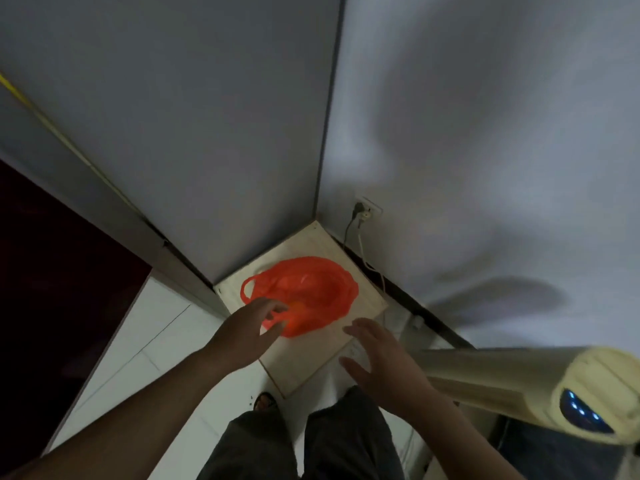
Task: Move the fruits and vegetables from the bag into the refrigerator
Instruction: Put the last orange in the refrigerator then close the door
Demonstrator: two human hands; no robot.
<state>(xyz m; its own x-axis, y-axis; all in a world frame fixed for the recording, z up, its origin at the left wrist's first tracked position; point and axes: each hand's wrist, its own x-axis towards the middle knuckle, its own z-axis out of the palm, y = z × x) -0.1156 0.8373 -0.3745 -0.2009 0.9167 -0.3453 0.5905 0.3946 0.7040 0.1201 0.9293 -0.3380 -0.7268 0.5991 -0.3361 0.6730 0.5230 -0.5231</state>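
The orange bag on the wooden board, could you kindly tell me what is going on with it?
A person stands over the orange bag, which lies on a wooden board in the corner. Their left hand reaches to the bag's near edge with fingers spread, and the right hand hovers open beside it over the board. Neither hand holds anything yet.

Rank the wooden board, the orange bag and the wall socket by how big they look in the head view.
Largest to smallest: wooden board, orange bag lying on it, wall socket. The socket sits farther from the camera, so true size is unsure.
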